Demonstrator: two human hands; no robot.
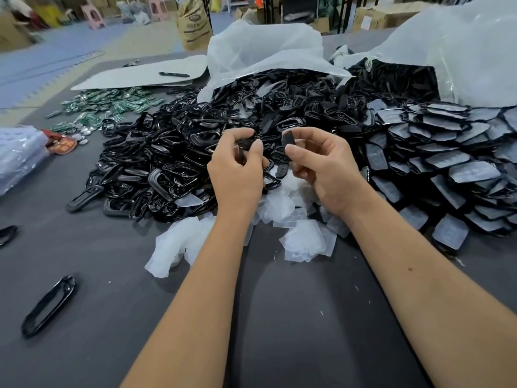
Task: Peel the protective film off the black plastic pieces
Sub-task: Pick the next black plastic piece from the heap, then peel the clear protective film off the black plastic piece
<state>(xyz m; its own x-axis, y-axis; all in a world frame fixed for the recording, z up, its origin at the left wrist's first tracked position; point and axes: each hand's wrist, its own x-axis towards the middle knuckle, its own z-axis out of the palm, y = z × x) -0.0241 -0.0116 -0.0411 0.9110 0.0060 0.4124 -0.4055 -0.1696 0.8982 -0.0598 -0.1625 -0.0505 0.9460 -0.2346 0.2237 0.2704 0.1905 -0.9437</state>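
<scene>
Glossy black plastic frames (pixel 156 163) heaped on a dark grey table (pixel 293 317); to the right, black pieces (pixel 447 169) faced with milky grey-white film; peeled film scraps (pixel 179 247), translucent white, lie in front; green circuit boards (pixel 112 105) with pale markings at the far left; white translucent plastic bags (pixel 265 49) behind; a black pen (pixel 173 74) on a light grey sheet (pixel 134 77); blue and beige floor mats (pixel 56 57); pink stools (pixel 92 15) beyond; a tan sack (pixel 194 23) with dark print.

Both forearms reach far, side by side. L hand (pixel 237 169) fingers curled, pinching something dark; R hand (pixel 321 163) thumb and fingers pinch a small black piece (pixel 288 139).
</scene>
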